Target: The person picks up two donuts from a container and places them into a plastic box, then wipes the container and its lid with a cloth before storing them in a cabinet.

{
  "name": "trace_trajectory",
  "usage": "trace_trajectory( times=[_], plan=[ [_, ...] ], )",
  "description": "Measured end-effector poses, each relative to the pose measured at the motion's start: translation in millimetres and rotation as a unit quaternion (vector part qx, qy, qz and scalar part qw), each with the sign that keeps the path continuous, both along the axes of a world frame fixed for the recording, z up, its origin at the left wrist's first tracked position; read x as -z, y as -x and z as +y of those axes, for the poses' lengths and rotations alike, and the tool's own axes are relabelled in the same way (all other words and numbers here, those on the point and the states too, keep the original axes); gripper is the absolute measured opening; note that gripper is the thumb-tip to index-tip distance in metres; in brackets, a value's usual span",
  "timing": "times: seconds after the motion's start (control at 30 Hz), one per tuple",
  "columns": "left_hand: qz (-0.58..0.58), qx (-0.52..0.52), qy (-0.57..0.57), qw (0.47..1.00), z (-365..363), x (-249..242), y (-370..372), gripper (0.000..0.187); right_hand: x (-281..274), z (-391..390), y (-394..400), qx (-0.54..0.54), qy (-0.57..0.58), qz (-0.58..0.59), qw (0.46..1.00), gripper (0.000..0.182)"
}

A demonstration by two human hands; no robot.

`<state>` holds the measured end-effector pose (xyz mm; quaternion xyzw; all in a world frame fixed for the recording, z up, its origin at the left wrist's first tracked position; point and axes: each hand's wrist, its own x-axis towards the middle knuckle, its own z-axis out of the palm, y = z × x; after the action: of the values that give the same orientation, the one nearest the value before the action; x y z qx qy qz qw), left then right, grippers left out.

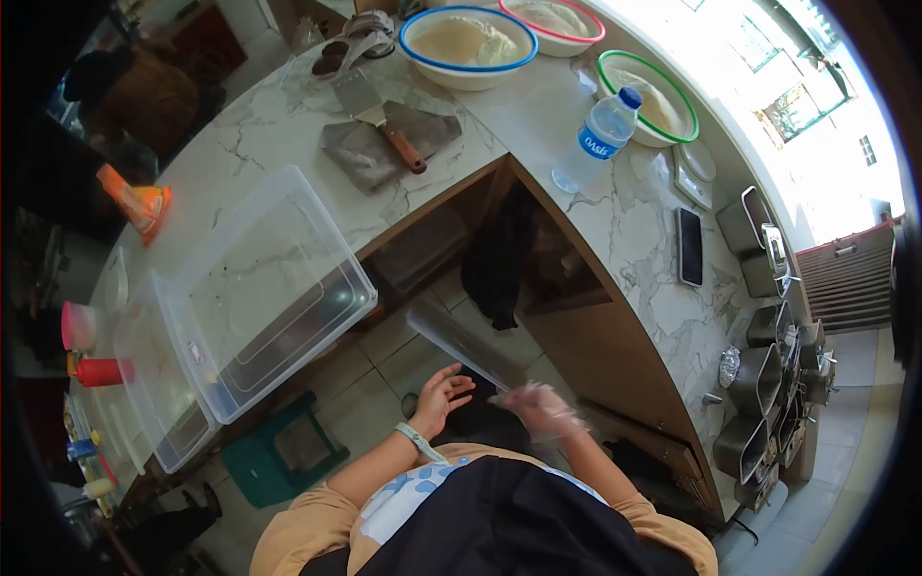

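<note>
My left hand (pixel 442 398) is bare, its fingers apart and slightly curled, held in front of my apron (pixel 480 518). A pale band circles that wrist. A thin clear plastic glove (pixel 567 422) hangs loose around my right hand (pixel 543 408), which is blurred by motion; whether its fingers grip anything I cannot tell. Just beyond both hands, a long translucent plastic piece (pixel 461 346) slants over the floor gap, its near end close to my right fingertips.
Clear plastic bins (pixel 336 278) stand on the marble counter at left. A scraper (pixel 399 144) lies on a grey cloth (pixel 355 158). Powder-filled bowls (pixel 466 72), a water bottle (pixel 600 139), a phone (pixel 690 247) and metal containers (pixel 754 379) line the counter. A green stool (pixel 279 456) sits below.
</note>
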<state>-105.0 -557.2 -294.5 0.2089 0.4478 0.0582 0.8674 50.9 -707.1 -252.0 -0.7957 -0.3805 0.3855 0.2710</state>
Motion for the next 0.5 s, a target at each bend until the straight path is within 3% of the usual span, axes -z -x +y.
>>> trace_trajectory(
  times=[0.07, 0.13, 0.17, 0.3, 0.37, 0.47, 0.5],
  plan=[
    [-0.017, 0.019, 0.019, 1.0, -24, 38, 12, 0.038, 63, -6, 34, -0.267, 0.014, 0.011, 0.963, 0.019],
    [0.046, 0.105, 0.069, 0.991, -31, 79, -4, 0.038, 126, -8, 55, -0.295, 0.096, -0.005, 0.951, 0.021],
    [0.092, 0.143, 0.007, 0.985, -33, 87, -4, 0.037, 141, 5, 51, -0.314, 0.167, -0.039, 0.934, 0.024],
    [0.158, 0.053, 0.062, 0.984, -32, 141, 30, 0.04, 138, -2, 1, -0.298, 0.175, -0.051, 0.937, 0.025],
    [0.212, 0.043, 0.031, 0.976, -27, 159, 47, 0.04, 135, -10, -20, -0.27, 0.136, -0.17, 0.938, 0.017],
    [0.27, 0.024, -0.03, 0.962, -13, 193, 63, 0.04, 168, -21, -50, -0.249, 0.094, -0.151, 0.952, 0.02],
    [0.282, 0.028, -0.05, 0.958, -9, 206, 72, 0.04, 177, -20, -52, -0.218, 0.167, -0.069, 0.959, 0.028]
  ],
)
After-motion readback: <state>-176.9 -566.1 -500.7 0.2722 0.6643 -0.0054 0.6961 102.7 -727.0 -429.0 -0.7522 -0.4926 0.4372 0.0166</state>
